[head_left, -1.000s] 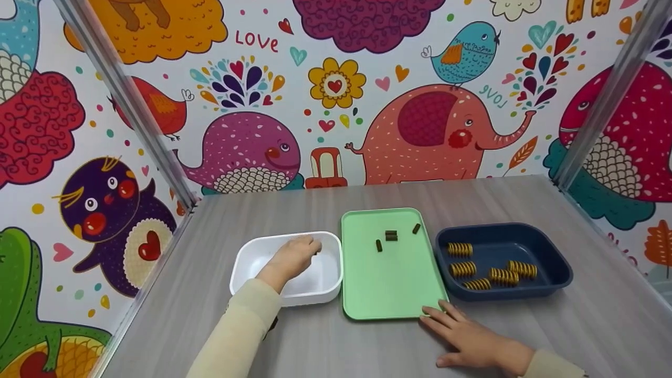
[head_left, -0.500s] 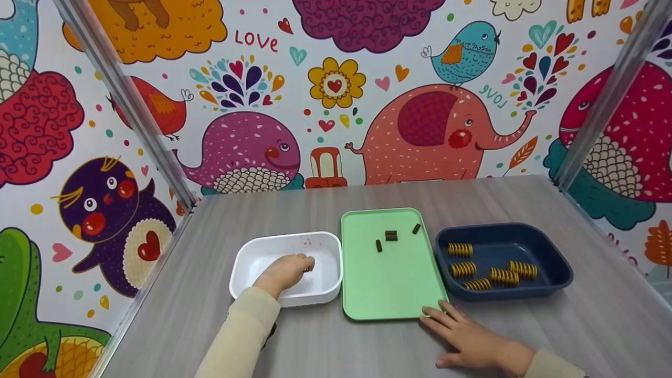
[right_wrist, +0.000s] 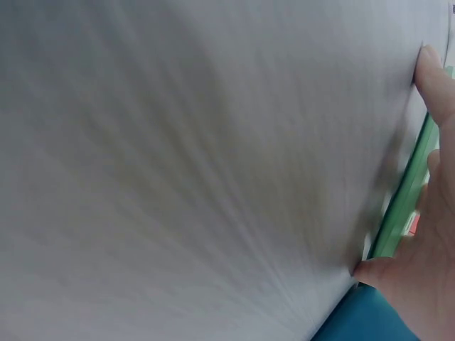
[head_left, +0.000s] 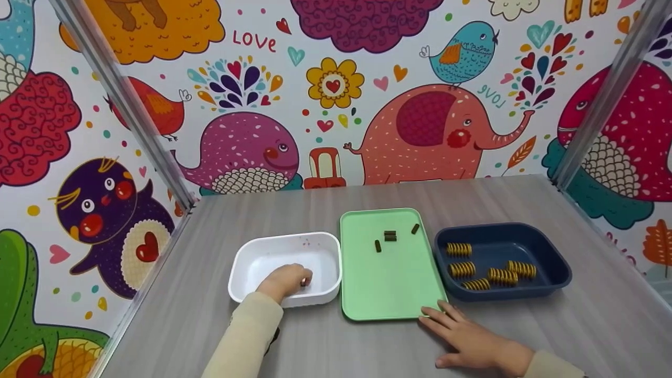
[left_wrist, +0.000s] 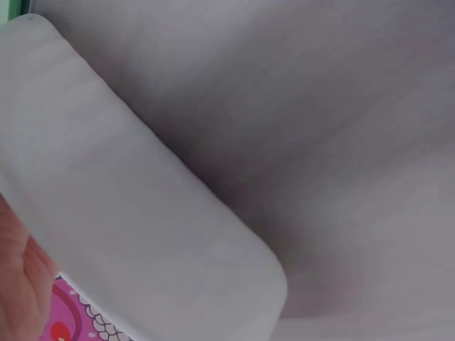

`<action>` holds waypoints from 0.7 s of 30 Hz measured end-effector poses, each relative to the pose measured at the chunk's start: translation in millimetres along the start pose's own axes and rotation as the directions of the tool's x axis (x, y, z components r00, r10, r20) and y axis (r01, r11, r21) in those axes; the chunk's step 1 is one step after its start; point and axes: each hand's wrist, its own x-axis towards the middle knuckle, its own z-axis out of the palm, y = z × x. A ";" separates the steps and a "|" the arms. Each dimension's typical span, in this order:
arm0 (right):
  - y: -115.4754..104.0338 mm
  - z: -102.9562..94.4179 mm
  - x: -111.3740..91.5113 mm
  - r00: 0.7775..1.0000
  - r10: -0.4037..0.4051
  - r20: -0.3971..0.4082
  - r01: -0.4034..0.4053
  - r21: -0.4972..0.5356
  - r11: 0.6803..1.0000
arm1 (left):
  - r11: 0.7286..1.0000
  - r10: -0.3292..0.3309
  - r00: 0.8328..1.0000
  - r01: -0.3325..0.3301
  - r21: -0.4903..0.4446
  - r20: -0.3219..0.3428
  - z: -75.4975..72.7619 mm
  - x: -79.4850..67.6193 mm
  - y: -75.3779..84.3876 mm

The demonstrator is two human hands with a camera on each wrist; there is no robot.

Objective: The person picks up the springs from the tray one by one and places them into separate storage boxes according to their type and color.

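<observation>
My left hand [head_left: 285,280] reaches down into the white bin [head_left: 247,257], low by its near wall. Its fingers pinch a small dark piece [head_left: 303,282], mostly hidden by the fingers. In the left wrist view the bin's outer wall [left_wrist: 128,185] fills much of the picture, with part of the hand [left_wrist: 21,284] at the left edge. My right hand [head_left: 467,338] lies with spread fingers at the near right corner of the green tray [head_left: 391,289], fingertips on its rim. Several short dark brown pieces [head_left: 390,235] lie toward the tray's far end.
Right of the tray stands a navy blue bin [head_left: 546,262] holding several gold, ribbed, coil-like pieces [head_left: 503,276]. The two bins flank the tray closely on the grey wood-look table [head_left: 315,346]. A printed wall [head_left: 336,131] with metal corner posts [head_left: 604,100] closes the back and sides.
My left hand has come down and nearer inside the white bin, from its far right part toward the near wall, still pinching the dark piece. The right hand has stayed put.
</observation>
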 end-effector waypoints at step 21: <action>-0.7 0.6 1.6 1.000 0.027 0.000 -0.027 -0.012 1.000 | 1.000 -0.006 1.000 0.005 -0.029 -0.030 -1.6 -3.1 0.6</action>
